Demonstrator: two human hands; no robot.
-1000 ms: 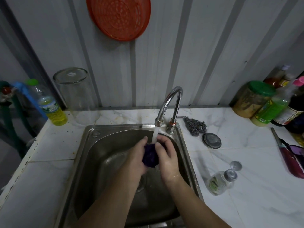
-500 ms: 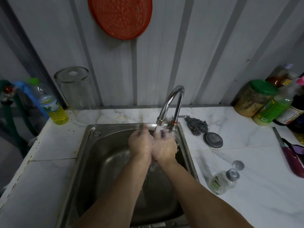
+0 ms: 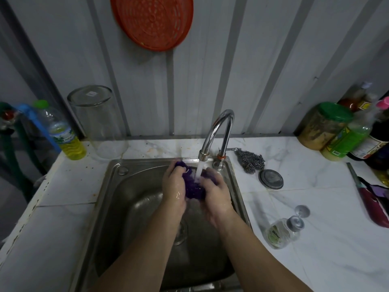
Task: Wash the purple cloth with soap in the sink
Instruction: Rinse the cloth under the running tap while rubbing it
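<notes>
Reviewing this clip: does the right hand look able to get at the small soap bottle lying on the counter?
Probably yes. The soap bottle lies on bare counter just right of the sink, nothing between; but the right hand must first release the purple cloth.

Head-worn view, close, steeply down onto sink (image 3: 109, 186)

Over the sink (image 3: 109, 199), both hands crowd the far right part under the faucet (image 3: 219, 131); the basin's left half lies open. Left counter is bare near the viewer. On the right, a steel scourer (image 3: 250, 161), a round lid (image 3: 271, 179) and what looks like a tipped small bottle (image 3: 282, 232) narrow the way.
</notes>
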